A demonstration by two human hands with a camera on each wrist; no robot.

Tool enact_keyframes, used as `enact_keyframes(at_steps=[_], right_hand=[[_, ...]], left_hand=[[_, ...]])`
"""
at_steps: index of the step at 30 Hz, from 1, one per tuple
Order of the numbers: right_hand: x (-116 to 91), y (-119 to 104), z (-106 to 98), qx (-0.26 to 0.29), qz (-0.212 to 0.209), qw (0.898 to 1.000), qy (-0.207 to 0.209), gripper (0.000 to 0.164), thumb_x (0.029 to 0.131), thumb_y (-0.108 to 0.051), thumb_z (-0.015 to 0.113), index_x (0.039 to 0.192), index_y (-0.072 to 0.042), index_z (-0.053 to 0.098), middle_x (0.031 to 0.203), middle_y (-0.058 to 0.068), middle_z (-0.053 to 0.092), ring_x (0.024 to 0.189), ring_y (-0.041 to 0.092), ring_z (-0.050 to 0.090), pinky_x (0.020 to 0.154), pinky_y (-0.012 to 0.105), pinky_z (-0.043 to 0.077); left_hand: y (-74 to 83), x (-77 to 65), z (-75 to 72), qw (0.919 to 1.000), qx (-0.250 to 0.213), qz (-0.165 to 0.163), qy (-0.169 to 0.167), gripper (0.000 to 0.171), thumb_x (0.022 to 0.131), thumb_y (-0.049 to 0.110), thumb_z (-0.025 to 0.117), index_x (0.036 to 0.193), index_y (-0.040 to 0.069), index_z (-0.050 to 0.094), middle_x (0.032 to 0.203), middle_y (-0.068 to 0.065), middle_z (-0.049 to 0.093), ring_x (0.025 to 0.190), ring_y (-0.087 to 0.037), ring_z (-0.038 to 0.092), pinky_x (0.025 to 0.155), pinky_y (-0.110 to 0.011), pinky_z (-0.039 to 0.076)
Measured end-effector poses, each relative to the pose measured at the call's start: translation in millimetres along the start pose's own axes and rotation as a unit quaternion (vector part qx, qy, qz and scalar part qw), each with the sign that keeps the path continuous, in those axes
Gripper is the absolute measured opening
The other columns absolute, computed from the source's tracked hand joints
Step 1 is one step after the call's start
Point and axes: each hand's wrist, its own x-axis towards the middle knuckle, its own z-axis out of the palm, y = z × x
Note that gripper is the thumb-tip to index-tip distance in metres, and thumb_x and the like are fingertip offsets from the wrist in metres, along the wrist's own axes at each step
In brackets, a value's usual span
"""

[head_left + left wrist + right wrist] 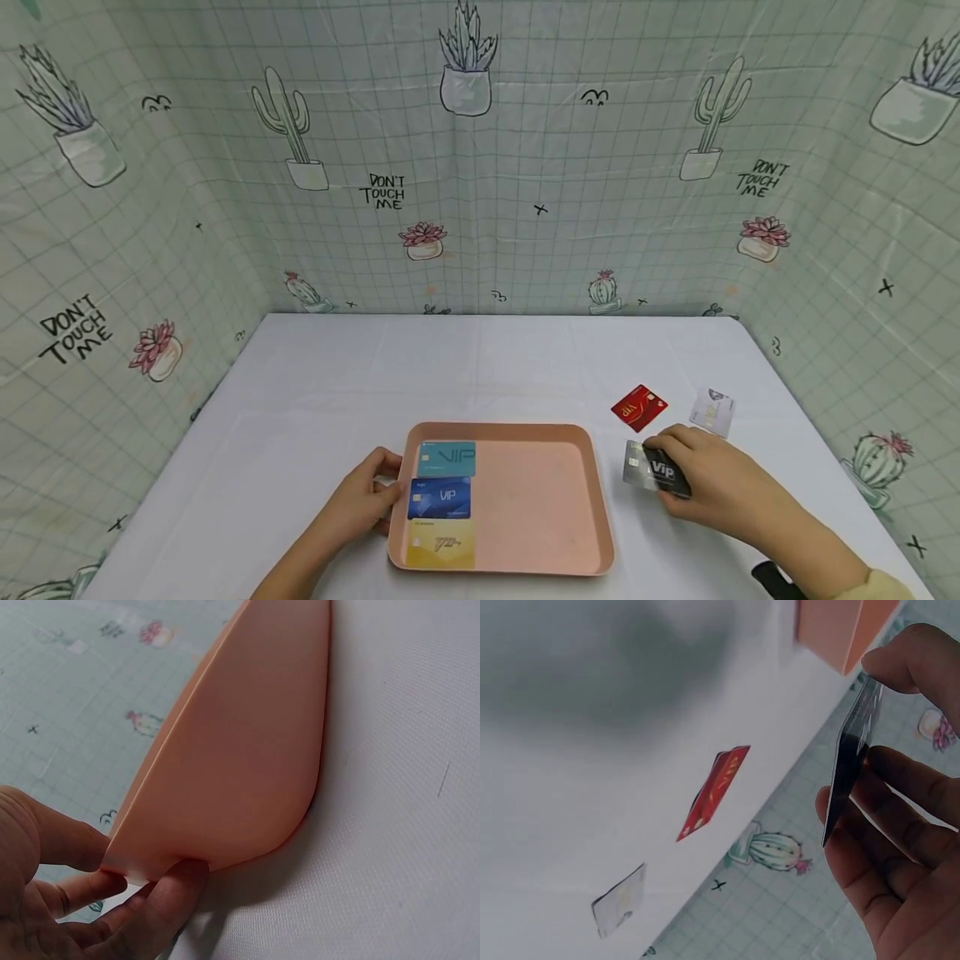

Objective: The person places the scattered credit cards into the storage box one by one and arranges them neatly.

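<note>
The right hand (705,471) is located to the right of the pink tray (540,500). Its thumb and fingers grip a grey-and-black VIP card (657,469) by opposite edges; in the right wrist view the card appears nearly edge-on. The card is positioned outside the tray, near its right rim. Whether the card touches the table cannot be determined.

The left hand (367,496) is located at the left side of the tray. Its thumb and fingers pinch the tray rim, as shown in the left wrist view.

Three cards lie inside the tray, in a column along its left side: the teal VIP card (447,458) at the far end, the blue VIP card (439,498) in the middle, the gold VIP card (441,545) at the near end.

Two cards lie on the white table (480,367) beyond the right hand: the red VIP card (639,407) and, to its right, the whitish card (712,411). A cactus-print backdrop (487,150) surrounds the table.
</note>
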Motion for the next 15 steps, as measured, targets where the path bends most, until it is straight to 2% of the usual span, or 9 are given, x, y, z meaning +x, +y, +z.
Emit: enact_keyframes(at_steps=[7, 15], right_hand=[[12, -14, -1, 0.012, -0.017, 1.000, -0.003, 0.051, 0.068, -0.024, 0.091, 0.114, -0.012, 0.070, 0.107, -0.004, 0.067, 0.090, 0.015, 0.065, 0.078, 0.036, 0.062], [28, -36, 1, 0.028, -0.038, 0.999, -0.002, 0.052, 0.070, -0.023, 0.091, 0.116, -0.011, 0.070, 0.110, -0.003, 0.066, 0.091, 0.011, 0.063, 0.080, 0.033, 0.062]], left_hand=[[0.1, -0.2, 0.6, 1.0000, 0.001, -0.001, 0.001, 0.029, 0.096, 0.001, 0.062, 0.125, 0.001, 0.057, 0.121, -0.016, 0.062, 0.075, -0.019, 0.062, 0.052, -0.037, 0.061], [-0.3, 0.8, 0.7, 1.0000, -0.002, 0.003, -0.002, 0.028, 0.097, 0.001, 0.062, 0.125, 0.001, 0.056, 0.120, -0.016, 0.062, 0.075, -0.019, 0.063, 0.052, -0.038, 0.061]])
